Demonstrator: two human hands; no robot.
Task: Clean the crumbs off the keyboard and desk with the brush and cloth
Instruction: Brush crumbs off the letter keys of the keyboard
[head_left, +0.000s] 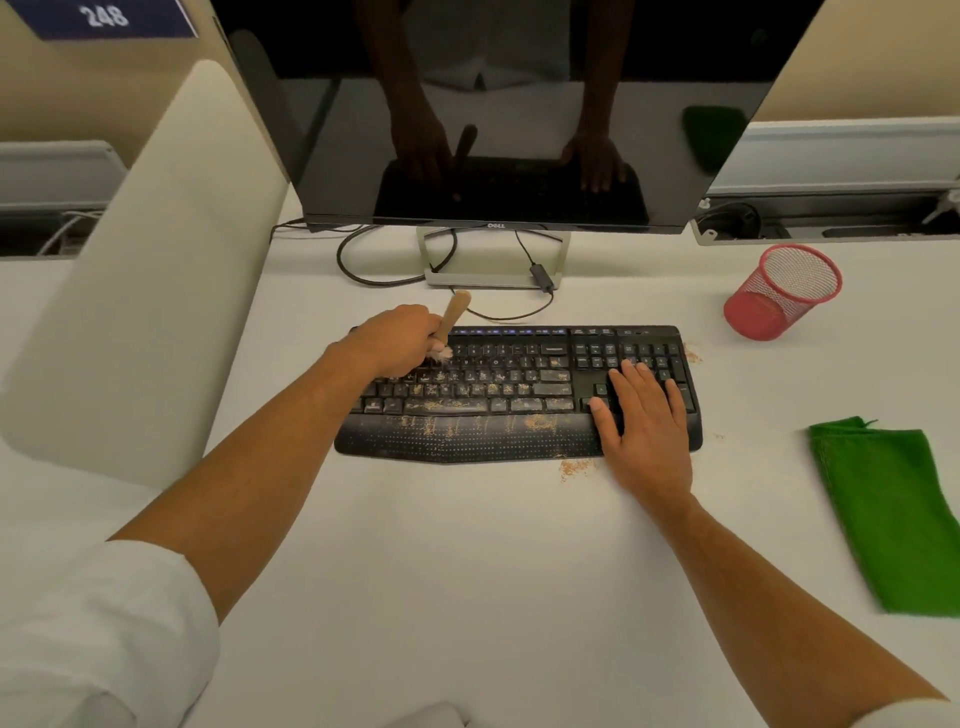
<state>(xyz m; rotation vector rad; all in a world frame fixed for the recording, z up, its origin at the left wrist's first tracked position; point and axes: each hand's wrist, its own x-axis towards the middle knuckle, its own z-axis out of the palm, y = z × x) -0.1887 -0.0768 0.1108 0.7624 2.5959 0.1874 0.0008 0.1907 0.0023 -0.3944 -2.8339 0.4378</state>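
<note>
White and wide, the surface (467, 571) is carrying a black keyboard (519, 395) in front of a dark monitor (519, 104), with a red mesh cup (784, 293) and a folded green cloth (893, 514) lying well apart to the right. The left hand (400, 340) is curling its grip round the wooden brush (453, 319), whose pale bristles are touching the upper-left keys. The right hand (647, 415) is pressing flat, fingers straight, on the keyboard's right end, holding nothing. Crumbs (540, 423) are lying across the middle keys and palm rest, with small heaps on the surface near the front edge and right corner. A hard sweep is likely to be flinging crumbs wider or driving them between keys; the flat palm may also be pressing keys.
</note>
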